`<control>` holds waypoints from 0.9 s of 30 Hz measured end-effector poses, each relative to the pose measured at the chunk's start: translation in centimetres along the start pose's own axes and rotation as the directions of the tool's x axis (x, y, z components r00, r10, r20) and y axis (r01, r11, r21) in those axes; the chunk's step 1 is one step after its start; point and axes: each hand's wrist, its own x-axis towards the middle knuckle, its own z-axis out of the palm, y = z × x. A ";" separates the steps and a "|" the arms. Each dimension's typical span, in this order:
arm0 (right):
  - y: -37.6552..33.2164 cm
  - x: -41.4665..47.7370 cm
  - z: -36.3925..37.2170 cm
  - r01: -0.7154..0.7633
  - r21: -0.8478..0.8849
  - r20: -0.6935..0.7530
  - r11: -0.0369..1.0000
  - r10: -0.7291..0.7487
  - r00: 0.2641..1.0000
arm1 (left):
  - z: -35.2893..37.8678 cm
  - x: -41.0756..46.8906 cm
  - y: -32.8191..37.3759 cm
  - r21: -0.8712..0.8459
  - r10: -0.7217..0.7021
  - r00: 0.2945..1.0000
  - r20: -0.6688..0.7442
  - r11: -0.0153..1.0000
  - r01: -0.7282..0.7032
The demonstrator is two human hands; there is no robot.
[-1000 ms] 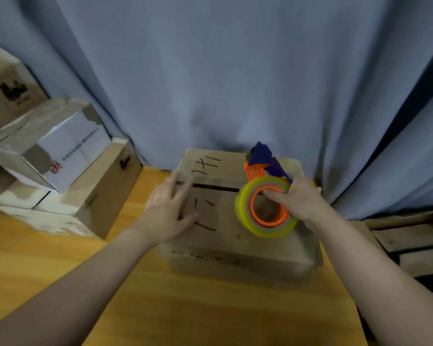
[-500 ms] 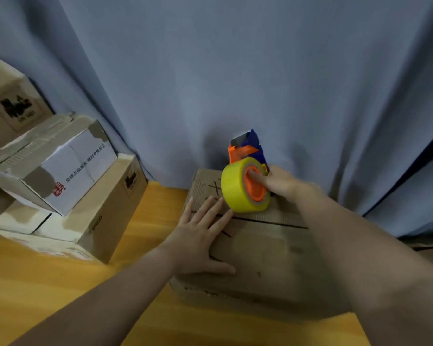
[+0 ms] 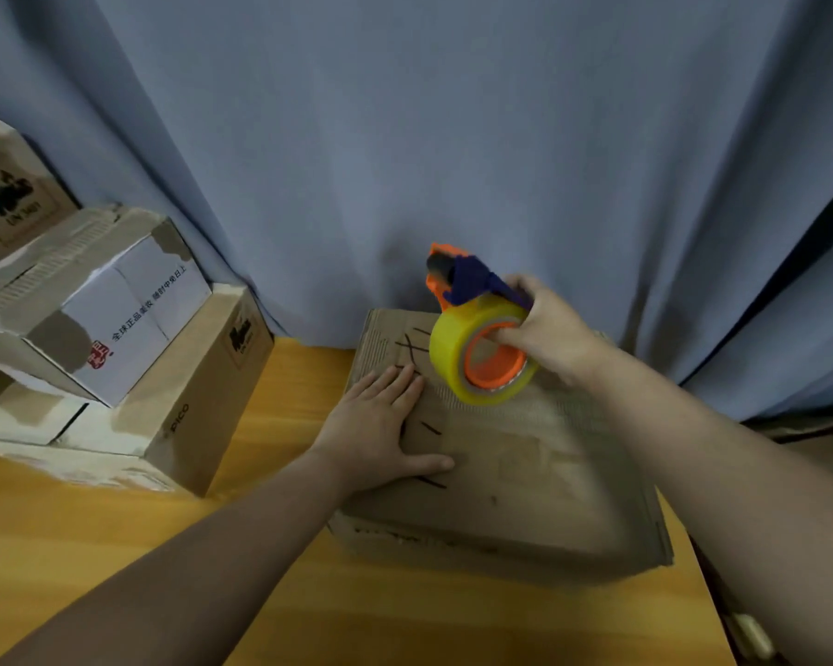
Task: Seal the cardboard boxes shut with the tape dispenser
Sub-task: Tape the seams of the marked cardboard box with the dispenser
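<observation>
Here's the cardboard box (image 3: 501, 473) in the middle of the wooden table (image 3: 284, 593). Its top flaps are down, so whatever is inside is out of sight, and black pen strokes are scrawled across the lid. The left hand (image 3: 381, 425) lies palm down on the near-left part of that lid, fingers straight and together pointing away, thumb spread out to the right, pressing the flap flat. The right hand (image 3: 544, 329) grasps the tape dispenser (image 3: 482, 343), one digit hooked into the orange core and the others wrapped round the blue handle. It holds the dispenser tilted over the far half of the box, yellow roll low and orange-and-blue head up by the back edge. Whether the roll actually touches the cardboard, I can't tell. The far side of the box sits right up against the blue curtain (image 3: 453, 137), and its near-right corner comes close to the table's right edge. Over on the left there's a stack: a white-sided box (image 3: 116, 319) sitting tilted on top of a brown box (image 3: 188, 391), both closed, with another carton (image 3: 1, 194) behind them at the frame's edge. A strip of bare tabletop runs between that stack and the box, and there's more open wood in front, where both forearms reach in.
</observation>
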 end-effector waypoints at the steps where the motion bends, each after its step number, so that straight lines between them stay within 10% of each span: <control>1: -0.4 -0.6 -0.1 0.034 -0.039 -0.036 0.999 -0.035 0.999 | 0.0 -0.1 0.1 0.004 -0.001 1.000 -0.002 1.000 0.001; 8: 0.7 -5.7 0.6 0.140 -0.314 -0.188 0.939 -0.206 0.960 | -2.5 0.1 -0.1 -0.315 -0.110 0.987 -0.115 0.947 0.069; 10: 0.8 -6.2 0.4 0.122 -0.298 -0.218 0.947 -0.192 0.957 | -4.6 0.3 0.2 -0.717 -0.296 0.923 -0.246 0.696 0.032; 12: 0.8 -6.4 0.5 0.124 -0.324 -0.239 0.938 -0.208 0.949 | -7.2 0.2 1.3 -0.963 -0.402 0.909 -0.111 0.271 0.002; 14: 0.4 -6.8 0.8 0.136 -0.372 -0.230 0.918 -0.233 0.945 | -9.4 0.4 2.4 -0.988 -0.317 0.944 0.089 0.089 0.123; 18: 0.2 -6.9 1.0 0.148 -0.378 -0.229 0.914 -0.247 0.942 | -11.0 0.5 3.1 -0.942 -0.261 0.953 0.154 0.251 0.221; 23: 1.1 -6.6 1.1 0.152 -0.360 -0.179 0.920 -0.228 0.957 | -11.2 0.0 2.1 -0.961 -0.265 0.958 0.112 0.217 0.173; 27: -0.3 -6.4 0.0 0.209 -0.663 0.047 0.719 -0.238 0.970 | -12.4 0.5 0.8 -0.841 -0.264 0.964 -0.017 0.525 0.129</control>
